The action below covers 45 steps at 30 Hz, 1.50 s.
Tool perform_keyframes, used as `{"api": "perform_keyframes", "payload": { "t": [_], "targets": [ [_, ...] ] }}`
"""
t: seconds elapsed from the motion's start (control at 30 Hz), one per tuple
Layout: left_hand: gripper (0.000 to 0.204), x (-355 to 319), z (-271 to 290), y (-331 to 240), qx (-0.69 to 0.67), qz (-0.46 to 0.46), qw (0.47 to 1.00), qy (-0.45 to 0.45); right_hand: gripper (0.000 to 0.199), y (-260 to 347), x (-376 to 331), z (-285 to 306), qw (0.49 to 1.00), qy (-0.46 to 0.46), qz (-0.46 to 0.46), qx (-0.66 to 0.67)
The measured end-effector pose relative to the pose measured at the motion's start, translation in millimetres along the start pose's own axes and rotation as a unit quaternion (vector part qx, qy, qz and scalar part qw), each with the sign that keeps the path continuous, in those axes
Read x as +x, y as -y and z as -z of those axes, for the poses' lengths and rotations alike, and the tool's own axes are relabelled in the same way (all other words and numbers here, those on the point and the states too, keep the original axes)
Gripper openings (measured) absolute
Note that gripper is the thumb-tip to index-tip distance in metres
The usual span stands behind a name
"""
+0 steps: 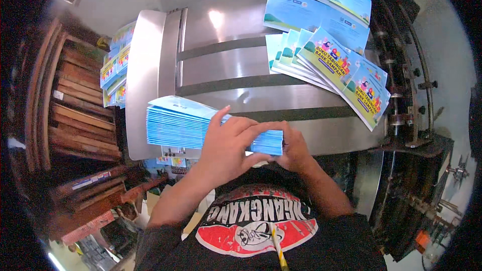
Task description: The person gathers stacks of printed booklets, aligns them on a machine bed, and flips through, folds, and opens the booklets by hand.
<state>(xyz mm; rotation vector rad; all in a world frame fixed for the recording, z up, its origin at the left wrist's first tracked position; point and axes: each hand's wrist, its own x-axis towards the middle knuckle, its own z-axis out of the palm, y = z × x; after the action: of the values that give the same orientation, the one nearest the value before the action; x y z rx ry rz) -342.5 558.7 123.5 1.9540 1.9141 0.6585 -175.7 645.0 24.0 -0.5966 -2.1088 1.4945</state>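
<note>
- Here at the near edge of the metal table (221,68), a thick stack of blue booklets (175,124) is in both hands, its layered edges turned toward the wearer.
- The left hand (226,138) is wrapped over the middle of that stack, gripping it, fingers reaching toward the right end and one digit poking up above the top.
- And the right hand (293,148) is clasping the stack's right end, fingers bent around the corner, right beside the left hand's fingertips.
- Whether the stack bears on the metal underneath, I cannot tell; the hands cover too much.
- Over on the far right of the table, a fanned pile of printed booklets (346,78) lies at a slant, colourful covers up.
- Just behind it, more light-blue booklets (296,10) overlap toward the far edge.
- Dark strips (226,84) run across the bare metal between.
- Out to the left, beyond the table, more printed booklets (118,65) sit near a wooden rack (83,113).
- On the right stands machinery with dark metal bars (399,75).
</note>
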Motion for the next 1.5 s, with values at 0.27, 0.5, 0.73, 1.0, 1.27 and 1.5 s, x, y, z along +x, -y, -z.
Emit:
{"api": "perform_keyframes", "payload": {
  "t": [0.27, 0.5, 0.73, 1.0, 1.27, 1.5],
  "targets": [
    [0.067, -18, -5, 16, 0.043, 0.010, 0.998, 0.040, 0.044, -2, 2, -6, 0.995, 0.028, -0.041, 0.084],
    [0.103, -49, 30, 82, 0.195, 0.108, 0.973, 0.058, 0.056, -28, 6, -19, 0.999, 0.003, 0.014, 0.050],
    [0.102, -52, 26, 101, 0.178, 0.088, 0.979, 0.053, 0.071, -32, 7, -34, 0.994, -0.004, -0.021, 0.105],
    [0.098, -55, 29, 106, 0.192, 0.104, 0.973, 0.068, 0.069, -25, 5, -46, 0.986, -0.022, -0.059, 0.156],
    [0.105, -53, 29, 117, 0.211, 0.094, 0.969, 0.088, 0.072, -28, 11, -48, 0.987, -0.016, -0.029, 0.156],
    [0.095, -52, 45, 114, 0.240, 0.131, 0.949, 0.155, 0.060, -41, -2, -53, 0.991, 0.005, 0.011, 0.131]
  ]
}}
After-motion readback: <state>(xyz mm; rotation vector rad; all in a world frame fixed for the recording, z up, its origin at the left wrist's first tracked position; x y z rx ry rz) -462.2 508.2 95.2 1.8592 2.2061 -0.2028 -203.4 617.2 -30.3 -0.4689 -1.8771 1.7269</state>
